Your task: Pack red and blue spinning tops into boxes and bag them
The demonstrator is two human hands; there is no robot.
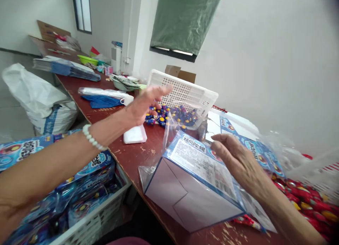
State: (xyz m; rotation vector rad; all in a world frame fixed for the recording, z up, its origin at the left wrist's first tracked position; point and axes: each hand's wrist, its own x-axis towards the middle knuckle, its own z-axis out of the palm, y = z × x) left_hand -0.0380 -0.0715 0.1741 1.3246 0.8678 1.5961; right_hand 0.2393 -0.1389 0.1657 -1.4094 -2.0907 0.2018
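A blue and white printed box point(196, 181) lies tilted on the red-brown table point(119, 146), its plain bottom flaps toward me and clear plastic film around it. My right hand point(235, 160) is over the box's right side, fingers apart and curved near its far edge, with nothing gripped. My left hand point(148, 105) reaches past the box, fingers spread and empty, in front of the white basket point(182, 93). Small blue and yellow wrapped pieces point(182, 116) spill from that basket beneath the hand. A white pad point(135, 135) lies below my left wrist.
At the lower left stands a crate point(90, 220) of packed blue boxes. Red wrapped pieces point(309, 199) fill the right side. Flattened blue boxes point(251, 146) lie behind my right hand. A white sack point(34, 93) stands at the left, beside stacked cartons point(66, 68).
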